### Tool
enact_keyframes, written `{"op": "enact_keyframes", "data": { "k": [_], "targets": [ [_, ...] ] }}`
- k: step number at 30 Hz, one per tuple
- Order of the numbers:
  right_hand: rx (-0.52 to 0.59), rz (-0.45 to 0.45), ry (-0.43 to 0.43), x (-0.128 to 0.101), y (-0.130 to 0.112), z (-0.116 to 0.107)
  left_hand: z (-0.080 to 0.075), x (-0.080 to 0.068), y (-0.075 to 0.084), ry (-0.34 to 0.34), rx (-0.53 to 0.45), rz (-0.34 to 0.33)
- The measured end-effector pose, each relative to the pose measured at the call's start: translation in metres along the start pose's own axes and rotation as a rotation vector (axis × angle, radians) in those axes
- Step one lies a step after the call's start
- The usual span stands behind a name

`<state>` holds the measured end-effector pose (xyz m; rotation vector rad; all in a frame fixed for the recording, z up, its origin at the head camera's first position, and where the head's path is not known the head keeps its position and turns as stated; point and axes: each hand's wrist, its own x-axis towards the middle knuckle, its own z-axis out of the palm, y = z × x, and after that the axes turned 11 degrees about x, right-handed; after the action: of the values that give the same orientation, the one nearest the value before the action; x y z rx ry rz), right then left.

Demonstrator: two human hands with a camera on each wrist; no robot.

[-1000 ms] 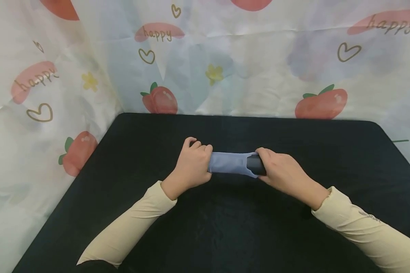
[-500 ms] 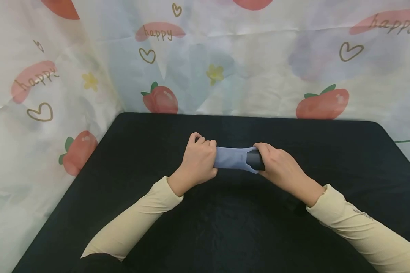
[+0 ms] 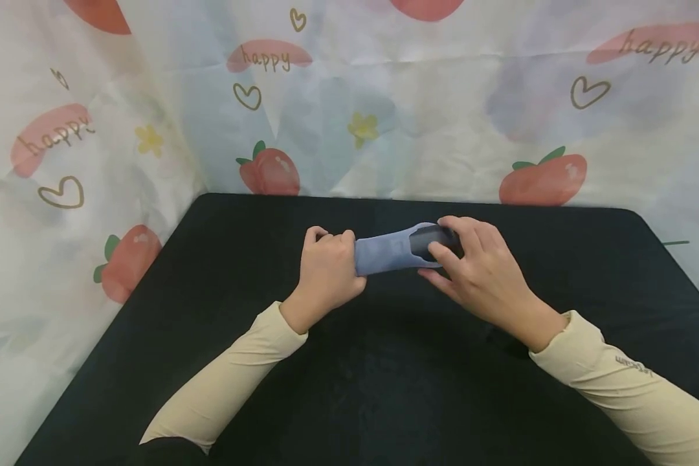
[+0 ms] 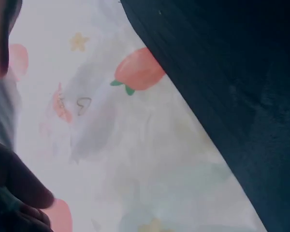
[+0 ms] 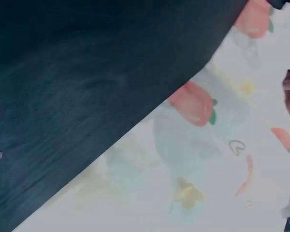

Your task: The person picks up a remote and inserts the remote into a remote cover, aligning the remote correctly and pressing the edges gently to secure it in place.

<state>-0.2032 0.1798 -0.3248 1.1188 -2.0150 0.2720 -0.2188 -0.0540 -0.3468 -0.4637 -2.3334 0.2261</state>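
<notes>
A printed curtain (image 3: 81,162) with strawberries and hearts hangs along the left and far edges of a black bench (image 3: 384,375). Near the middle of the bench, toward its far edge, the left hand (image 3: 328,275) has its grip curled tight around one end of a blue sock (image 3: 384,254). The right hand (image 3: 480,275) pinches the sock's other end, where a dark opening shows. Both sleeves are beige.

"happy" on backdrop cloth (image 3: 384,97), small unreadable print on right sleeve (image 3: 632,366)
</notes>
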Motion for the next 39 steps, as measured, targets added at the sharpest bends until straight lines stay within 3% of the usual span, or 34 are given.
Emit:
{"op": "enact_keyframes", "data": {
  "k": [3,6,9,13,16,20,24,29,36,39],
  "targets": [
    [-0.016,-0.121,0.139,0.001,-0.001,0.004,-0.006,0.000,0.003,-0.015,0.001,-0.016],
    [0.000,-0.171,0.187,0.000,-0.004,0.008,-0.010,-0.002,0.006,-0.016,0.026,-0.027],
    [0.066,-0.121,0.122,-0.001,-0.007,0.008,-0.011,-0.003,0.007,0.002,0.048,-0.032],
    [0.196,0.009,0.008,-0.008,-0.011,0.003,-0.009,-0.005,0.007,0.022,0.051,-0.023],
    [0.286,0.062,-0.010,-0.014,-0.011,0.002,-0.005,-0.008,0.004,0.041,0.037,-0.009],
    [0.389,0.062,0.004,-0.019,-0.006,0.001,0.000,-0.011,0.001,0.070,0.015,0.014],
    [0.465,0.044,-0.036,-0.022,0.000,-0.002,0.003,-0.014,-0.001,0.084,-0.016,0.036],
    [0.460,-0.009,-0.078,-0.023,0.007,-0.007,0.004,-0.015,-0.002,0.091,-0.061,0.055],
    [0.348,-0.145,-0.020,-0.020,0.010,-0.006,0.000,-0.012,0.001,0.083,-0.093,0.059],
    [0.319,-0.136,-0.010,-0.017,0.008,-0.007,-0.001,-0.012,0.001,0.083,-0.087,0.049]
  ]
}}
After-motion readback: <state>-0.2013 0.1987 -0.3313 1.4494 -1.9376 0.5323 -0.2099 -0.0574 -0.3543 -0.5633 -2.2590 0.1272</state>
